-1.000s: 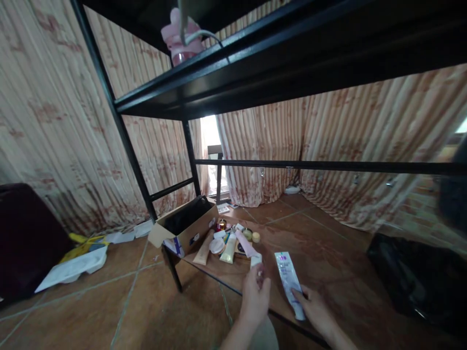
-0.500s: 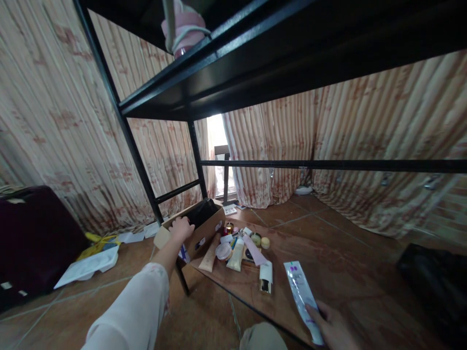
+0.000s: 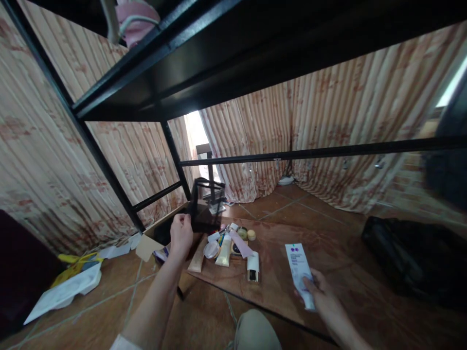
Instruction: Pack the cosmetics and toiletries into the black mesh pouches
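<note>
Left hand [image 3: 181,234] holds a bag [image 3: 205,217] (sheer black), right hand [image 3: 320,292] a tube [image 3: 298,265].

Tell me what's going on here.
A person is handling things at a low table. The left hand holds a see-through black pouch by the open box; whether it is fully clear of the box is hard to tell. The right hand holds a white tube with purple print. Small tubes and jars lie clustered on the table, with a white bottle in front of them.
</note>
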Demonstrator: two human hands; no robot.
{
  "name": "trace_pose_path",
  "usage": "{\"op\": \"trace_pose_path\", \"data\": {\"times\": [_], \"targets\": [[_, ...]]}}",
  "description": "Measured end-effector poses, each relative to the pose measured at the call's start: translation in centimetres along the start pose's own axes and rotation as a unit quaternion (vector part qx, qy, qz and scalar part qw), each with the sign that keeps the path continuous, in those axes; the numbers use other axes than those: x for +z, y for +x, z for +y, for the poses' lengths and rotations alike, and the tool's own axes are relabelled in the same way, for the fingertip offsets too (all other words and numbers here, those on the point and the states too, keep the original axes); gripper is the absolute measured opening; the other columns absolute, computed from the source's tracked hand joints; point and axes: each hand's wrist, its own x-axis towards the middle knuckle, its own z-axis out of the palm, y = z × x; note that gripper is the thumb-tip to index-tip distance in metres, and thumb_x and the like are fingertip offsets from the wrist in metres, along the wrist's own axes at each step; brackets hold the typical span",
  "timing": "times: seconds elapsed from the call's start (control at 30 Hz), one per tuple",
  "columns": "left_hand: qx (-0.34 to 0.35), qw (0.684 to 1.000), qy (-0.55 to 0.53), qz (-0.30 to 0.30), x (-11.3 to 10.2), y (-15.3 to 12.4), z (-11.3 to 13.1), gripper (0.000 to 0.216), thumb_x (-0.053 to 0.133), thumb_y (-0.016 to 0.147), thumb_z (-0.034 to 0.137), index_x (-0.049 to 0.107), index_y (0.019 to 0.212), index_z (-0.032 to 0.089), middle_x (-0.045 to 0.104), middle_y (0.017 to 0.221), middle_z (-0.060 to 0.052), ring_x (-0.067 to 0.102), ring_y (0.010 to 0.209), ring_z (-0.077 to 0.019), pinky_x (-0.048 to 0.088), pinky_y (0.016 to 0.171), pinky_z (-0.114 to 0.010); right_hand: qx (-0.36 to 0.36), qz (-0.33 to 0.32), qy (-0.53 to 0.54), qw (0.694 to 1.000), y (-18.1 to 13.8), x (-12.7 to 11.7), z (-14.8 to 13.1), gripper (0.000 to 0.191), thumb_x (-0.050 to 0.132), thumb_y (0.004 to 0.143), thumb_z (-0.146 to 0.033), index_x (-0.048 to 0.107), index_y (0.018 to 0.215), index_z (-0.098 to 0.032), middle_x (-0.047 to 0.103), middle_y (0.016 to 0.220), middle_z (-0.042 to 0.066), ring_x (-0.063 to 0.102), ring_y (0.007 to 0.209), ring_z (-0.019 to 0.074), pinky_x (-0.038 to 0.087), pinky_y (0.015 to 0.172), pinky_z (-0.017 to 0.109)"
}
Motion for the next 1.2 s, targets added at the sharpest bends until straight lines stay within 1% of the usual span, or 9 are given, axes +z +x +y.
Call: {"op": "trace_pose_path", "data": {"times": [0.1,0.23,0.37,0.43,0.57,0.7,0.93,1.1,1.2], "targets": [[-0.089,0.978,-0.166,-0.087,5.1,-7.7,0.1,0.031,0.044,0.082,0.045,0.057,0.079,0.017,0.063,0.074,-0.006,0.06,0.074,-0.0203,0.046,0.067,-0.031,-0.004,0.007,0.085,0.996,-0.9,0.6,-1.6,0.092,0.063,0.068,-0.051,0.021,0.146,-0.027,0.067,0.089,0.003,0.067,0.057,0.0204,0.05,0.046,0.029],[-0.117,0.954,-0.229,-0.152,10.9,-14.8,2.2,0.036,0.037,0.088,0.047,0.053,0.074,0.018,0.06,0.068,-0.003,0.057,0.07,-0.0177,0.046,0.065,-0.029,-0.038,0.038,0.117,0.992,0.4,-0.2,-3.7,0.078,0.062,0.069,-0.045,0.037,0.141,-0.029,0.065,0.103,0.006,0.067,0.06,0.0176,0.049,0.045,0.025],[0.025,0.987,-0.127,-0.099,13.5,-16.4,5.8,0.024,0.039,0.091,0.038,0.048,0.076,0.021,0.056,0.073,-0.002,0.055,0.072,-0.0169,0.044,0.073,-0.031,-0.087,0.171,0.156,0.969,3.7,-2.1,-5.1,0.074,0.063,0.067,-0.042,0.045,0.137,-0.024,0.066,0.092,0.004,0.064,0.056,0.0152,0.048,0.046,0.025],[0.128,0.979,-0.089,-0.135,14.2,-17.2,7.2,0.018,0.039,0.093,0.031,0.049,0.081,0.021,0.058,0.076,-0.003,0.056,0.074,-0.0175,0.044,0.078,-0.034,-0.104,0.179,0.149,0.967,5.0,-2.6,-5.4,0.071,0.066,0.066,-0.045,0.052,0.132,-0.021,0.066,0.082,0.002,0.062,0.055,0.0152,0.046,0.045,0.024],[0.329,0.904,0.005,-0.272,15.8,-20.8,8.7,0.007,0.047,0.089,0.02,0.054,0.088,0.02,0.065,0.08,-0.001,0.062,0.077,-0.0178,0.037,0.096,-0.044,-0.087,0.131,0.083,0.984,5.7,-2.6,-4.8,0.055,0.064,0.068,-0.056,0.071,0.102,-0.014,0.069,0.074,0.005,0.062,0.058,0.0179,0.047,0.05,0.027],[0.398,0.845,0.043,-0.354,17.1,-23.6,8.8,0.006,0.051,0.087,0.02,0.055,0.082,0.019,0.065,0.075,-0.003,0.063,0.073,-0.0194,0.044,0.084,-0.04,-0.091,0.09,-0.033,0.991,5.7,-2.7,-4.5,0.047,0.058,0.076,-0.057,0.074,0.087,-0.015,0.073,0.083,0.006,0.066,0.081,0.023,0.049,0.069,0.029],[0.346,0.854,-0.179,-0.346,17.4,-22.0,8.7,0.021,0.056,0.084,0.019,0.056,0.105,0.019,0.066,0.109,-0.008,0.062,0.1,-0.0198,0.048,0.088,-0.035,-0.069,0.095,-0.127,0.985,7.1,-4.3,-4.8,0.032,0.059,0.072,-0.037,0.074,0.088,-0.014,0.072,0.071,0.003,0.063,0.063,0.0185,0.046,0.058,0.026],[0.169,0.913,-0.258,-0.267,19.4,-19.1,7.4,0.031,0.066,0.078,0.022,0.058,0.108,0.02,0.057,0.125,-0.009,0.055,0.115,-0.0222,0.045,0.093,-0.035,-0.091,0.093,-0.177,0.976,7.0,-4.2,-5.2,0.034,0.054,0.071,-0.029,0.073,0.095,-0.016,0.071,0.071,0.001,0.061,0.06,0.0163,0.045,0.058,0.024],[0.032,0.911,-0.32,-0.26,20.8,-17.2,6.0,0.032,0.072,0.073,0.026,0.063,0.103,0.02,0.061,0.117,-0.006,0.059,0.096,-0.0167,0.047,0.085,-0.029,-0.094,0.106,-0.21,0.967,6.9,-4.1,-5.5,0.035,0.053,0.069,-0.028,0.073,0.095,-0.016,0.071,0.069,0.001,0.061,0.06,0.0173,0.046,0.059,0.025]]}}
